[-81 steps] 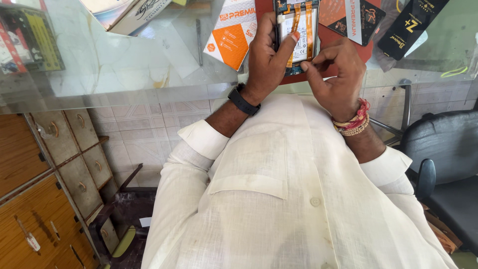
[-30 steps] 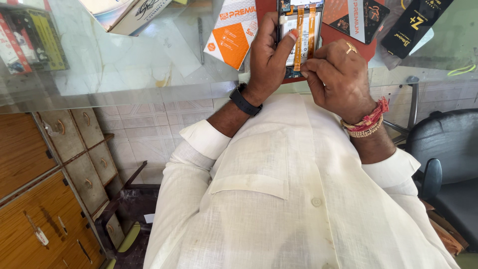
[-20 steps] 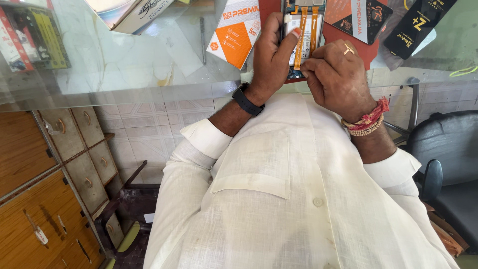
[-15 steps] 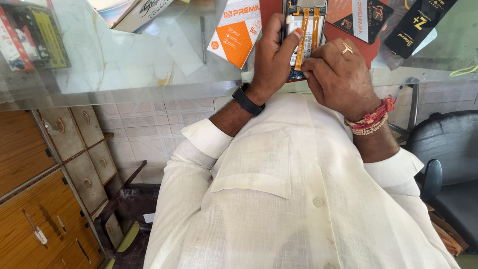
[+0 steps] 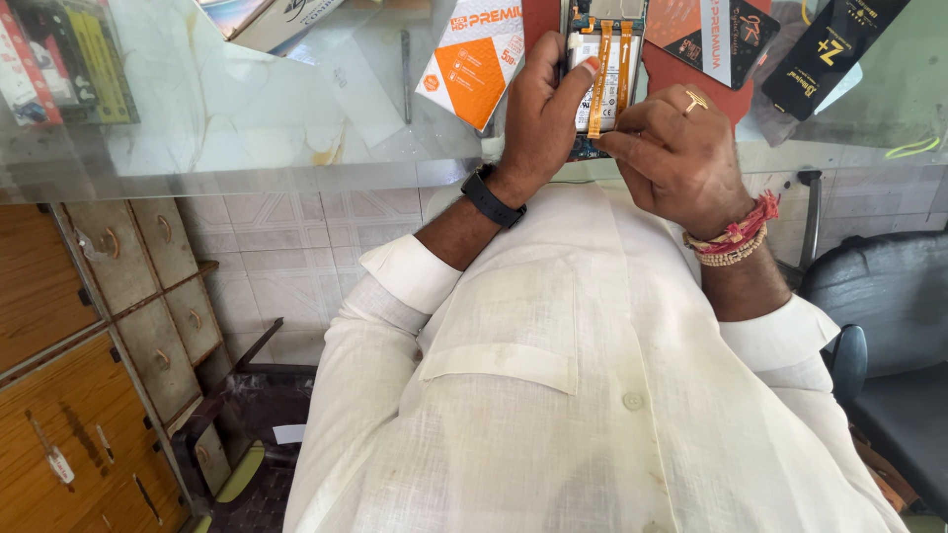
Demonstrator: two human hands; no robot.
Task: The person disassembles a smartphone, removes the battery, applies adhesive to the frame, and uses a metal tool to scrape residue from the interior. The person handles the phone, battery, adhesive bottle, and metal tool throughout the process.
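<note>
The left hand has its grip closed around an open phone at the near edge of the glass surface. The right hand pinches at the bottom of an orange strip inside it. The strip looks thin, so a hard pull could tear it. The phone sits near the edge and could slip off. Orange packets lie farther back.

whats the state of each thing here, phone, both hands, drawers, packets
phone: back cover off, insides and orange ribbon strips showing
left hand: closed around the phone's left edge, thumb on its face
right hand: fingertips pinched at the phone's lower right part
drawers: shut
orange and white packet: flat on the glass counter
</note>
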